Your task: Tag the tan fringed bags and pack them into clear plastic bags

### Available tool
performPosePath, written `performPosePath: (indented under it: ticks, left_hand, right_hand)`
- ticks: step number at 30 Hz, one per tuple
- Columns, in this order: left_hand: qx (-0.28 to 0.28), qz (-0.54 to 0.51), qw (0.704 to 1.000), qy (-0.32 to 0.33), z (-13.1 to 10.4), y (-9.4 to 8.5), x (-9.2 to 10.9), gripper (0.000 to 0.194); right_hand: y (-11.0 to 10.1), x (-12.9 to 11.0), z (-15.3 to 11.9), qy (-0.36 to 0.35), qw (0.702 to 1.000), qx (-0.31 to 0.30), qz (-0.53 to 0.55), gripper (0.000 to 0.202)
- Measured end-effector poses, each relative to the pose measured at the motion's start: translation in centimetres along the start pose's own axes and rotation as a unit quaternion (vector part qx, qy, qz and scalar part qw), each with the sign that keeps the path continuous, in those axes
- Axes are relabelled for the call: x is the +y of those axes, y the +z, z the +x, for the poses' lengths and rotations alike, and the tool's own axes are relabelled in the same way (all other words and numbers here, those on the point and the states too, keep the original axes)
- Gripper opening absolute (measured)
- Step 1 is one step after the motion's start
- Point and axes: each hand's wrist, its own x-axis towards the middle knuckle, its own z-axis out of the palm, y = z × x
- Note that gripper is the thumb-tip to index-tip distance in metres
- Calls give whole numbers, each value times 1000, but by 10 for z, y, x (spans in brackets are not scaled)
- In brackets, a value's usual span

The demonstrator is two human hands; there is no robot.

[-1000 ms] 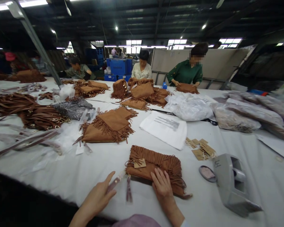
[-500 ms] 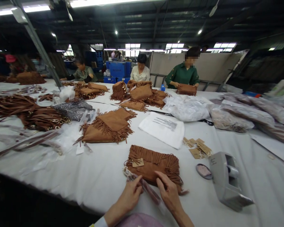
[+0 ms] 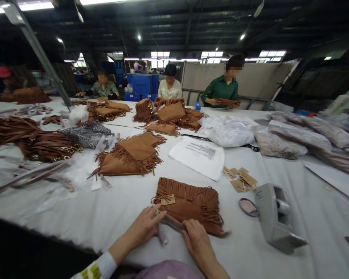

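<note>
In front of me on the white-covered table (image 3: 125, 217) lies a brown fringed bag (image 3: 189, 209), with a tan paper tag (image 3: 168, 200) on its left part. A plastic-wrapped strap (image 3: 174, 223) runs along the bag's near edge, and one end of it sticks out toward me. My left hand (image 3: 145, 226) grips the strap at the bag's left corner, its fingertips partly hidden. Over the strap's right part, my right hand (image 3: 197, 242) is closed with bent fingers, close against the bag's lower edge.
A grey tape dispenser (image 3: 279, 221) and loose paper tags (image 3: 242, 179) sit to the right. Ahead are a stack of fringed bags (image 3: 128, 159) and white sheets (image 3: 197, 155). Straps (image 3: 46, 143) lie left, wrapped bundles (image 3: 302, 135) right. Several people work across the table.
The strap, earlier slanting toward me, now lies folded along the bag's near edge. My left hand has moved up and left, and my right hand has come down onto the strap.
</note>
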Motion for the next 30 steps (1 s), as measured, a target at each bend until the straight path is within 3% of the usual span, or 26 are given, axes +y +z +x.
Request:
performPosePath:
  ticks: [5,9,13,16,19,22,26,27,30]
  left_hand:
    - [-15,28,999,19,45,-1,13,19]
    - [-12,29,999,3,53,9,22,20]
    - [-3,7,1000,19,35,17,23,39]
    - [75,-4,997,1,18,26,17,56]
    - [160,-15,984,-83,5,41,11,62]
    - [188,-33,974,-122,1,59,6,58]
    - [185,-19,978,-96,3,78,3,40]
    - [183,-11,979,-94,5,80,3,37]
    - [172,-10,981,-89,11,80,3,32]
  right_hand:
    - [-26,-24,17,25,996,2,80,14]
    - [-17,-31,-7,-12,995,-14,93,13]
    - [3,2,-31,8,999,52,6,21]
    - [11,29,-31,29,993,102,-50,26]
    - [14,41,-25,8,989,123,-85,27]
    - [14,43,-26,-31,986,139,-89,23]
    - [4,59,-34,-40,986,150,-58,13]
    - [1,66,-35,-22,986,156,-57,12]
    - [-5,91,-35,111,972,197,-69,50]
